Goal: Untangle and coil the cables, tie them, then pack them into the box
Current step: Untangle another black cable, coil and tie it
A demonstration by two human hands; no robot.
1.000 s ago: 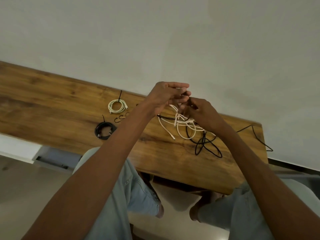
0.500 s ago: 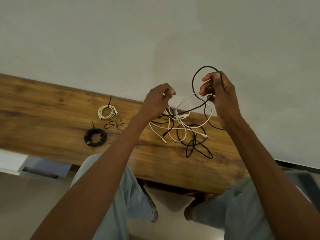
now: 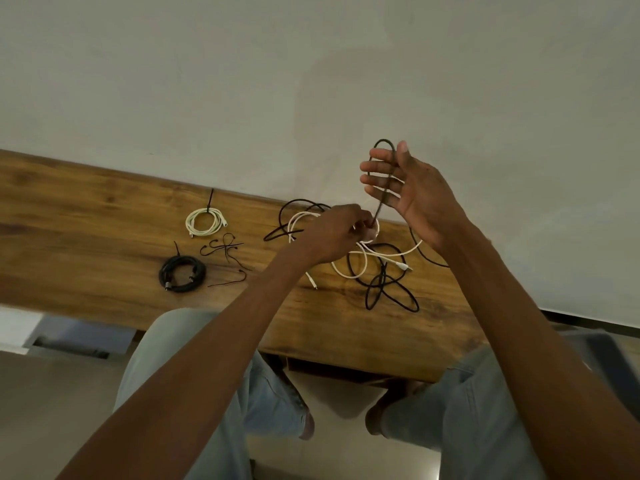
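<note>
A tangle of black cable (image 3: pixel 388 289) and white cable (image 3: pixel 363 258) lies on the wooden table (image 3: pixel 86 220). My left hand (image 3: pixel 332 233) hovers over the tangle, pinching the black cable's end together with a white loop. My right hand (image 3: pixel 405 192) is raised above the table's far edge with fingers spread, and a loop of the black cable runs over those fingers. A coiled, tied white cable (image 3: pixel 205 221) and a coiled, tied black cable (image 3: pixel 181 273) lie to the left. No box is in view.
Several loose black ties (image 3: pixel 225 249) lie between the two finished coils and the tangle. A plain wall stands behind the table. My knees in light jeans (image 3: pixel 166 358) are below the table's near edge.
My right hand has opened its fingers and kept the black loop raised. My left hand dropped lower onto the tangle and closed on the cable's end.
</note>
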